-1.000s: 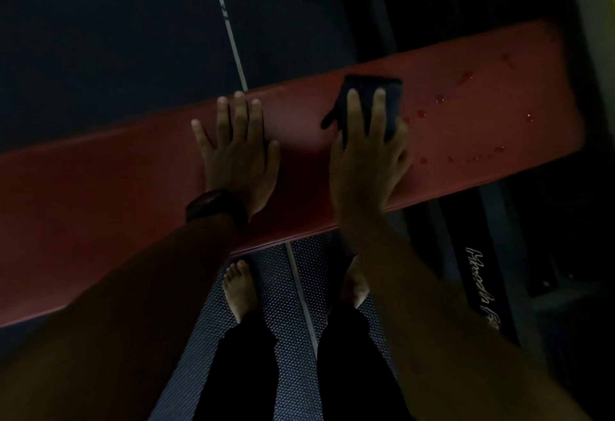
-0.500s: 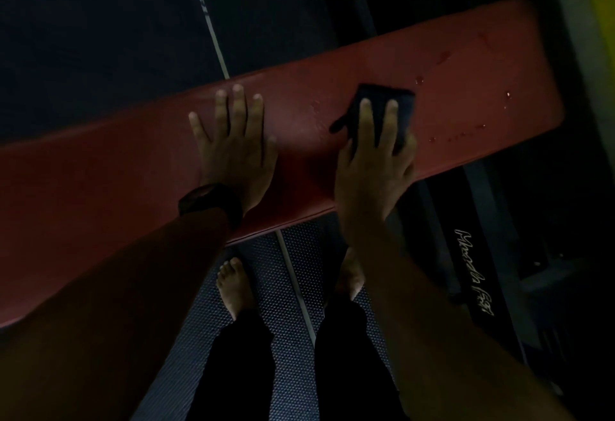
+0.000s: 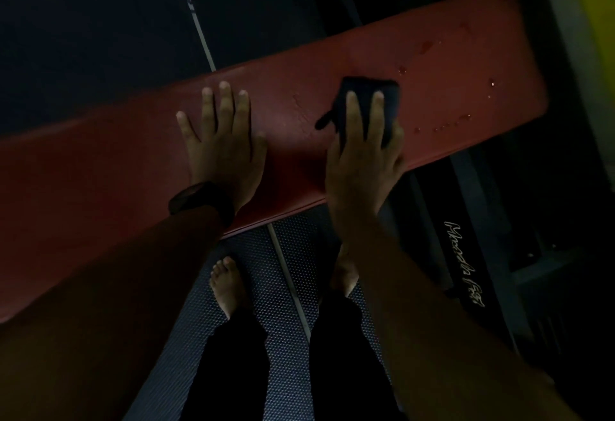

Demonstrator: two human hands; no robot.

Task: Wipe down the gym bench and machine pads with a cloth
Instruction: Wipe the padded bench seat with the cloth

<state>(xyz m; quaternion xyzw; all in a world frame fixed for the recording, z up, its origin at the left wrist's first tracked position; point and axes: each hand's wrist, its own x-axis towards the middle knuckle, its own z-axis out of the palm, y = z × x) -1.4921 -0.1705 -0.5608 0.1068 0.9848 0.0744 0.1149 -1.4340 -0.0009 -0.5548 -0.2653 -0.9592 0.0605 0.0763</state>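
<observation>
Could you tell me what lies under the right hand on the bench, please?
A dark cloth lies under the right hand, pressed flat on the red bench. How far the cloth reaches beneath the palm is hidden.

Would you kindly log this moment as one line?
right hand: presses cloth on bench | left hand: flat on bench | droplets: not yet wiped

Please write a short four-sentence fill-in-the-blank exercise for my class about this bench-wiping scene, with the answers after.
The right hand presses a dark cloth onto the ____ bench.
The left hand lies flat on the bench, holding ____.
Droplets sit on the bench to the ____ of the cloth.
The person's feet are ____.
Answers: red; nothing; right; bare.
</observation>
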